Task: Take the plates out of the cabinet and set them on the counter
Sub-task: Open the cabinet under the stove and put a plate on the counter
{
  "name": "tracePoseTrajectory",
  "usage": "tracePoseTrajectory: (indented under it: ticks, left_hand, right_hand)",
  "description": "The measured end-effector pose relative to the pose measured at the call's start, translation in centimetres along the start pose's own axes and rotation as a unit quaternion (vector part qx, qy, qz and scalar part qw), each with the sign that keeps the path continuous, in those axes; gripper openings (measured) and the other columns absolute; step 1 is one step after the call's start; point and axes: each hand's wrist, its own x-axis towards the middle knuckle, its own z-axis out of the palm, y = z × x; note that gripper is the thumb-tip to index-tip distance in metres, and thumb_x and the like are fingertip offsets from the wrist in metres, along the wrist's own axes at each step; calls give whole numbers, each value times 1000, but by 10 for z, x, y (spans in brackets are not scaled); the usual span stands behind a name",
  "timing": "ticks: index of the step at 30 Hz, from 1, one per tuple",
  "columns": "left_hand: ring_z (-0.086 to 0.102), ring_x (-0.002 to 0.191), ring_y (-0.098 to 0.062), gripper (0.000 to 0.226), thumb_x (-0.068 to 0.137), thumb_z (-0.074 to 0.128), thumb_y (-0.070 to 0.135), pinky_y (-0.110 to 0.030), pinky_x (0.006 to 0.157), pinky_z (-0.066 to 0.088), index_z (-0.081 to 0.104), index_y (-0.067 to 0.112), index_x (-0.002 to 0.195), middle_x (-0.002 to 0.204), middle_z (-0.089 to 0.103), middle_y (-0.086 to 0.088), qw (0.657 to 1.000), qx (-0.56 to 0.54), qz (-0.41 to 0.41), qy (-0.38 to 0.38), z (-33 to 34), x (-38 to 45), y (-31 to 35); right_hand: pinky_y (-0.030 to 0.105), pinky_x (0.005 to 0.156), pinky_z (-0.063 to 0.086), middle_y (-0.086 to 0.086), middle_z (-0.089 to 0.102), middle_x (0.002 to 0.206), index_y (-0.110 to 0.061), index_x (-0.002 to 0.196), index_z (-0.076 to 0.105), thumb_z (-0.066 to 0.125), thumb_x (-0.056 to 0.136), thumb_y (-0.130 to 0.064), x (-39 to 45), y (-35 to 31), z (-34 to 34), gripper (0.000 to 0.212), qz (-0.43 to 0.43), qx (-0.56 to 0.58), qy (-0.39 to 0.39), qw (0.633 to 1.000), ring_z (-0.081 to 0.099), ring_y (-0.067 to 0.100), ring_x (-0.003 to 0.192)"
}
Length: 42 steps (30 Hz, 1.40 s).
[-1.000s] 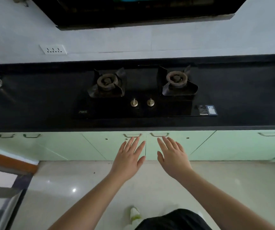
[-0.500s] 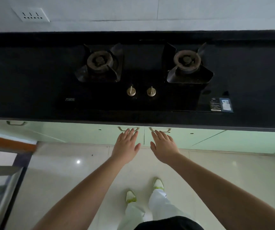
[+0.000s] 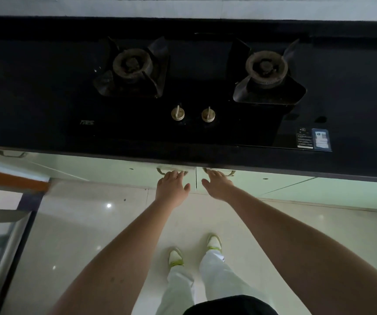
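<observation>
Two pale green cabinet doors sit shut below the black counter (image 3: 46, 87), the left door (image 3: 137, 176) and the right door (image 3: 251, 181) meeting at a centre seam. My left hand (image 3: 171, 188) reaches up to the left door's curved metal handle (image 3: 160, 171), with its fingers lying over it. My right hand (image 3: 217, 186) does the same at the right door's handle (image 3: 232, 173). The fingertips are hidden under the counter edge, so the grip is unclear. No plates are in view.
A two-burner gas hob (image 3: 196, 92) with two brass knobs (image 3: 177, 114) is set into the counter right above the doors. More green doors run left and right. A steel and orange frame (image 3: 5, 201) stands at the left on the glossy tiled floor (image 3: 80, 223).
I have stepped closer and look more steeply down. Both hands have moved forward from in front of the doors up to the two handles.
</observation>
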Motion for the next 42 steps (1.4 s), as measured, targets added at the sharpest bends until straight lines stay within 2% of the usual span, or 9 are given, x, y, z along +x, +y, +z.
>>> tracePoseTrajectory:
  ticks: [10,19,21,28,31,33,35,37,42]
  left_hand:
    - [33,138,-21,66,95,29,66,-45,102,39,48,21,140,146,43,-1,997,-64,-28,9,24,-49,-17]
    - [36,133,-23,81,91,9,69,-45,94,44,54,16,132,139,45,-7,997,-62,-38,-12,51,-124,-61]
    - [36,131,-22,91,86,6,73,-45,93,43,59,12,128,137,46,-8,995,-76,-65,-7,56,-147,-77]
    - [35,136,-25,79,91,36,67,-43,102,37,46,5,140,149,38,-10,991,-82,-97,40,80,-194,-126]
    - [18,147,-30,89,88,57,54,-45,116,21,20,7,153,160,20,-18,976,-135,-110,129,86,-210,-129]
    - [16,149,-32,81,90,60,41,-48,117,17,22,10,154,161,22,-17,980,-85,-44,175,88,-215,-131]
    - [16,149,-31,53,94,54,27,-50,118,14,48,10,143,157,32,-16,986,15,42,163,89,-214,-133]
    - [17,149,-30,31,95,50,19,-50,120,7,66,11,121,151,43,-15,982,114,80,124,85,-210,-134]
    - [25,146,-32,38,92,44,8,-46,121,3,61,7,126,142,52,-15,970,207,107,63,73,-209,-124]
  right_hand:
    - [46,106,39,8,39,151,-19,146,39,36,100,-45,-29,5,22,53,18,79,25,996,38,30,134]
    - [43,94,46,12,55,125,-21,143,39,25,101,-49,-96,20,78,53,53,-24,26,998,53,28,109]
    - [43,91,45,10,58,117,-14,129,55,20,96,-62,-118,26,96,68,85,-27,68,994,54,26,104]
    - [41,100,38,12,51,128,-7,128,56,37,94,-58,-174,50,140,64,217,102,142,960,50,30,116]
    - [42,110,32,15,40,141,-7,140,38,58,88,-42,-195,53,152,66,233,160,254,925,39,33,130]
    - [40,118,17,14,23,155,-10,149,23,59,89,-28,-208,61,156,72,173,65,293,938,21,31,143]
    - [35,119,7,7,23,158,-12,150,26,48,93,-15,-215,72,158,61,92,-78,238,964,13,25,147]
    - [31,116,12,5,42,148,-14,141,43,39,93,-12,-221,83,158,48,92,-134,177,971,26,22,141]
    - [31,114,19,6,50,138,-11,134,45,39,93,-30,-240,111,157,46,173,-159,105,966,36,22,132]
